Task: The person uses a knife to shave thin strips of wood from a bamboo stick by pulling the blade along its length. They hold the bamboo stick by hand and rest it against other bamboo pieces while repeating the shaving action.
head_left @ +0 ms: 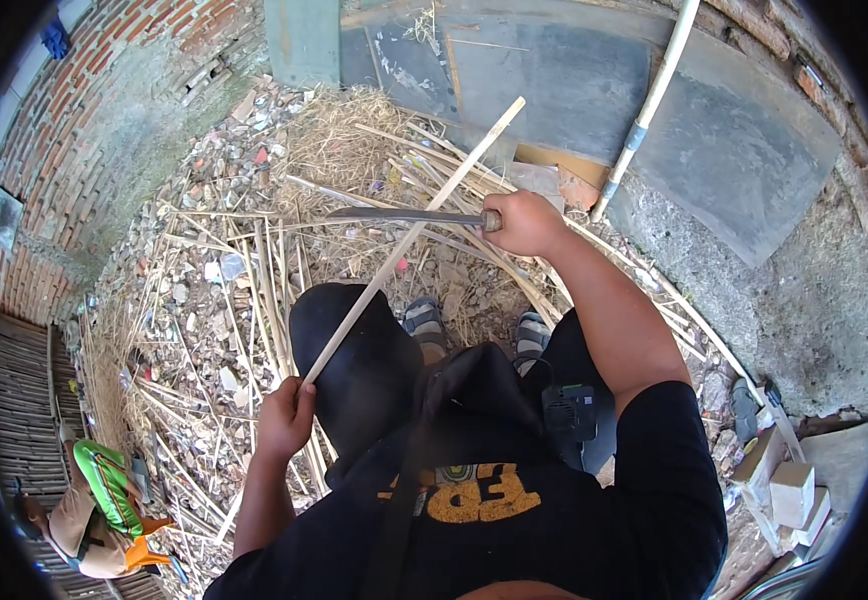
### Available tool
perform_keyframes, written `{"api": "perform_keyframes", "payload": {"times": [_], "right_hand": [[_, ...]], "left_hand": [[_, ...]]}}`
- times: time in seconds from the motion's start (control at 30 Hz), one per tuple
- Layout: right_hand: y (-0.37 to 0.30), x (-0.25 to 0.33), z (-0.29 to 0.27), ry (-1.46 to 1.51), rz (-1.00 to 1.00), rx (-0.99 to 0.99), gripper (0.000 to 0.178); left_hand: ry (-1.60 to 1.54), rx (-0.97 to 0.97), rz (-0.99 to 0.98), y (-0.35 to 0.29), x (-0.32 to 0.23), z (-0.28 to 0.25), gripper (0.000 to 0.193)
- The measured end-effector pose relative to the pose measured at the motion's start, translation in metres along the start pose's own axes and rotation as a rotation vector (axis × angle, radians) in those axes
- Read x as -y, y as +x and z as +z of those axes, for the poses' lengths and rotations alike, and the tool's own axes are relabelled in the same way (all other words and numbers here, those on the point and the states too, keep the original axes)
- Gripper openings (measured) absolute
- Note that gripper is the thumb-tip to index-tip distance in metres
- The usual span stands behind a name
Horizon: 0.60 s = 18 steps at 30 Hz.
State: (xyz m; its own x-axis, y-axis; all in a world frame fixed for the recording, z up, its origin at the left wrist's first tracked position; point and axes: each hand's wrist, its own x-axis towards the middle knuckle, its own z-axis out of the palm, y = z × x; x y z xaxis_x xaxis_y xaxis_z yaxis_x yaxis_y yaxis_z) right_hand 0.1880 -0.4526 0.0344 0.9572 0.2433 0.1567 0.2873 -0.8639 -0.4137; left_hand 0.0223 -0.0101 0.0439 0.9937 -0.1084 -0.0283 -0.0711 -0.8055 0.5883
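My left hand (285,420) is closed round the lower end of a long pale bamboo strip (379,279), which slants up and away to the right across my knee. In my right hand (526,224) is the wooden handle of a long-bladed knife, a machete (409,215). Its dark blade points left and crosses the strip at about its middle; whether the edge touches the strip I cannot tell. Beyond the blade, the strip's far end rises over a pile of bamboo strips.
Loose bamboo strips (269,290) and dry straw (339,140) lie on rubble around my sandalled feet. A pale pole (644,120) leans by grey panels (554,80) at the wall. Another person (94,520) is at lower left. Pale blocks (792,490) stand at right.
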Motion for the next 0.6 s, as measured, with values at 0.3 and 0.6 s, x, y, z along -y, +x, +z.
{"api": "perform_keyframes", "payload": {"times": [0.3,0.6], "right_hand": [[-0.006,-0.004,-0.007,0.099,0.009,-0.046,0.032],[-0.006,-0.002,-0.008,0.030,-0.008,0.041,0.034]], "left_hand": [[0.175,-0.167,-0.021,-0.014,-0.024,0.018,0.027],[0.075,-0.035,-0.061,-0.022,-0.002,0.019,0.041]]}}
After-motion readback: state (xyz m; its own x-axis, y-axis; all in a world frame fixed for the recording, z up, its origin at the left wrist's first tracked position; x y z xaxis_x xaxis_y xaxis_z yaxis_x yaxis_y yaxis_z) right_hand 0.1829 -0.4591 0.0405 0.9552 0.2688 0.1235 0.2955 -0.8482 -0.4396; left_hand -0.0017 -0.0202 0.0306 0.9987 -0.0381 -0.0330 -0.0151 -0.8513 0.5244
